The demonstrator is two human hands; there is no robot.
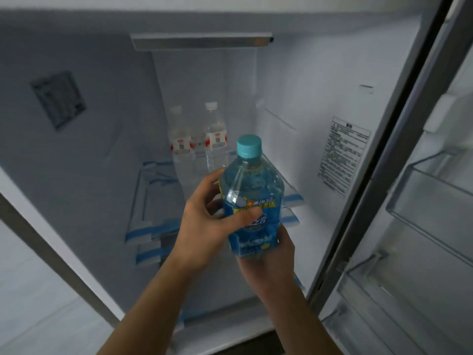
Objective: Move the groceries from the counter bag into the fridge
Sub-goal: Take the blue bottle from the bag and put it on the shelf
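A large blue bottle (pixel 252 190) with a teal cap and a blue-and-yellow label is held upright in front of the open fridge (pixel 320 73). My left hand (pixel 204 221) grips its side, thumb across the label. My right hand (pixel 268 262) cups it from beneath, fingers curled round its base. Two clear water bottles (pixel 216 134) with white caps and red-and-white labels stand at the back of the glass shelf (pixel 143 201), just beyond the blue bottle. The counter bag is out of view.
More glass shelves with blue tape strips (pixel 148 254) lie below. The open fridge door (pixel 422 226) stands at right with clear door bins. A sticker (pixel 343 160) is on the fridge's right inner wall. A pale floor shows at lower left.
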